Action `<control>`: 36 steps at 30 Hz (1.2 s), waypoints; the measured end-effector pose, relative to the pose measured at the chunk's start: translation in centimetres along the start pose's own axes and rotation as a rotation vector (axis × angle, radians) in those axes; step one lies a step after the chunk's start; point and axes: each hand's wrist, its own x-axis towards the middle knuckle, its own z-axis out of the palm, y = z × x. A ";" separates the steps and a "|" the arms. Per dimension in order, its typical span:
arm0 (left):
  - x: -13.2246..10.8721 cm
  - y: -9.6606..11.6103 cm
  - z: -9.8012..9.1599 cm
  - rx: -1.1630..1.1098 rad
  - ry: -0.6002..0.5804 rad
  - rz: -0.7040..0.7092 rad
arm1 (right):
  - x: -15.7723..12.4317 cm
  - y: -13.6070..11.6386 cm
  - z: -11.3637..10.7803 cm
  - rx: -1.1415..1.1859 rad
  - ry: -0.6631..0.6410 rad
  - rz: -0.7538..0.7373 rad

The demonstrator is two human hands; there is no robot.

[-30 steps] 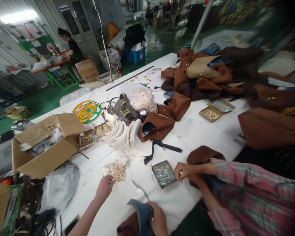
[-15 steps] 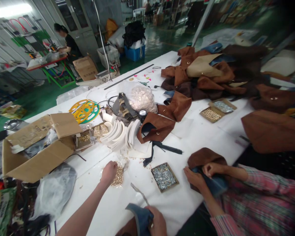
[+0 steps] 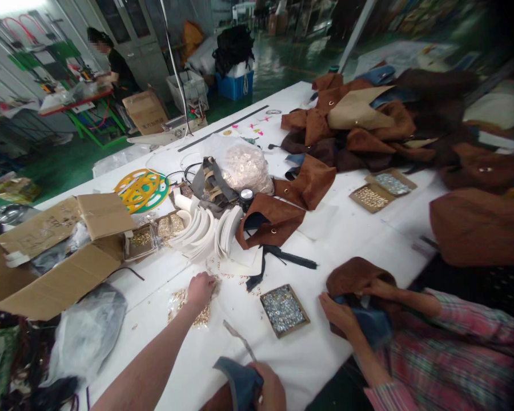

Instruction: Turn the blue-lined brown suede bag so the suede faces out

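Observation:
My left hand (image 3: 201,289) is over a clear plastic bag of small gold-coloured studs (image 3: 177,301), its fingers curled near the bag's upper end. What those fingers hold is hidden. At the bottom edge, my right hand (image 3: 272,389) grips a fabric piece (image 3: 236,377) with a blue denim side and a brown side. A thin grey strip (image 3: 239,338) lies just above that hand. Between me and the co-worker is a small open box of silvery metal parts (image 3: 284,310). Loose studs are scattered beyond the plastic bag.
At right a co-worker's hands (image 3: 340,314) work on a brown and denim piece. Brown fabric pieces (image 3: 274,220) lie beyond black strips (image 3: 289,257). Curved white sheets (image 3: 201,231) and a cardboard box (image 3: 64,285) stand to the left; two small parts boxes (image 3: 370,197) lie farther right.
My left hand has shifted right across the bag of studs, uncovering studs on its left. My right hand still grips the fabric piece. The view has moved slightly.

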 end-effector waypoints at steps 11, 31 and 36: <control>0.4 -0.4 1.6 0.051 0.011 0.084 | -0.1 -1.1 -0.3 0.006 0.059 -0.016; -23.1 5.3 6.7 -1.071 -0.463 -0.071 | -5.5 -11.8 -4.6 0.032 0.025 -0.382; -25.6 4.6 6.4 -1.129 -0.392 -0.195 | -5.9 -12.1 -4.8 0.051 0.059 -0.409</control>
